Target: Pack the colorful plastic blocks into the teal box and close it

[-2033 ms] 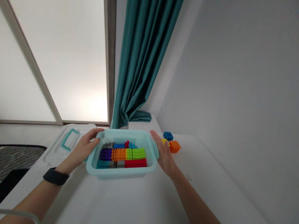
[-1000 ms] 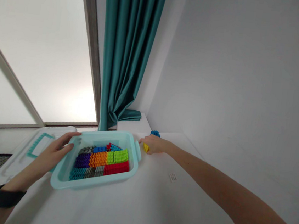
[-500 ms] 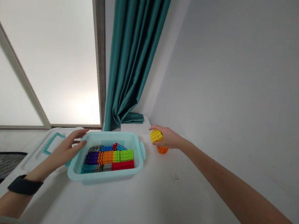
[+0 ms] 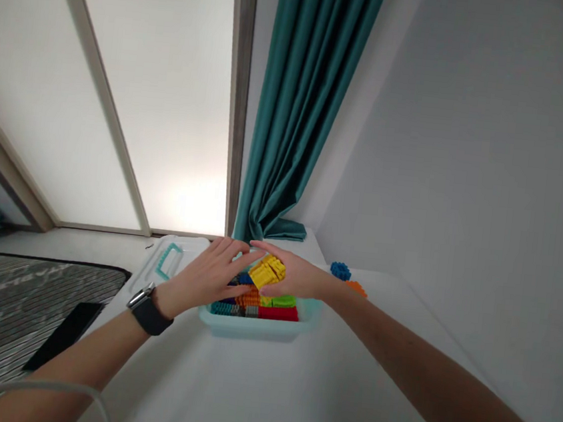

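My right hand (image 4: 295,274) grips a cluster of yellow building bricks (image 4: 267,273) above a light-blue plastic box (image 4: 253,329). Over the box's left side reaches my left hand (image 4: 214,272), its fingers apart and curving toward the yellow bricks; whether a fingertip touches them I cannot tell. Inside the box lie rows of bricks sorted by colour, among them red bricks (image 4: 278,313), orange bricks (image 4: 249,297) and green bricks (image 4: 284,301). Both hands hide the box's back part.
Blue bricks (image 4: 340,271) and orange bricks (image 4: 356,288) rest on the white table (image 4: 252,396) beyond my right wrist. The box's lid (image 4: 191,250) with a turquoise handle lies to the left. A teal curtain (image 4: 307,106) hangs behind, and a pale cable (image 4: 62,387) crosses at lower left.
My right hand has carried the yellow bricks from the table right of the box to above it. My left hand has moved from the rim in over the box. The view has swung left.
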`<state>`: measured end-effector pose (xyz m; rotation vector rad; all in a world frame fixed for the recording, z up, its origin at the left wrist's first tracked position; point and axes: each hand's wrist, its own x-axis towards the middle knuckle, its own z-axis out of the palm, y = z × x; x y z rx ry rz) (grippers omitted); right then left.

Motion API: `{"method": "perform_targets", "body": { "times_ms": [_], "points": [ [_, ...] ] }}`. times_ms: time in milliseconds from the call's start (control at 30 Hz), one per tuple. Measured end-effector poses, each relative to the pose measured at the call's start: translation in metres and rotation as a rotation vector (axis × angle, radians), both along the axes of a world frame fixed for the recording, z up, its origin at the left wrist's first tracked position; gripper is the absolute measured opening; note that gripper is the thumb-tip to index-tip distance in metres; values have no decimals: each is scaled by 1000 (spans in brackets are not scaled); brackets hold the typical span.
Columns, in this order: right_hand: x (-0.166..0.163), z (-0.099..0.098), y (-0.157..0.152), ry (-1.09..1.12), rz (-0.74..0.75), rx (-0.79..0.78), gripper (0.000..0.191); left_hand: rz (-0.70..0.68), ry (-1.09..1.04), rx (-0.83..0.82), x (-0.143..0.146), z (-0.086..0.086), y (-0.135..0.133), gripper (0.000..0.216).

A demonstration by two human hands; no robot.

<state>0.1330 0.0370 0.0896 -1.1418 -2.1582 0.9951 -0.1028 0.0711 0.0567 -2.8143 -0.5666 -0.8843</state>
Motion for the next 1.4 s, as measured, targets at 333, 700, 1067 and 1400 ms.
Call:
{"method": "perform_targets", "body": {
  "times_ms": [333,700,1067,1400],
  "points": [
    [-16,-7,19,-33,40,-37,106,-40,-100,-108,-4,-11,3,53],
    [-21,-3,20,8,56,-97,123,-125,-129,-254,7,-12,-1,63],
    [-18,-13,-5,29,2,156,83,-52,-438,-432,3,-18,8,49],
    [-27,-19,1,-105,-47,538,55,-46,-322,-444,3,-18,5,49]
  ]
}}
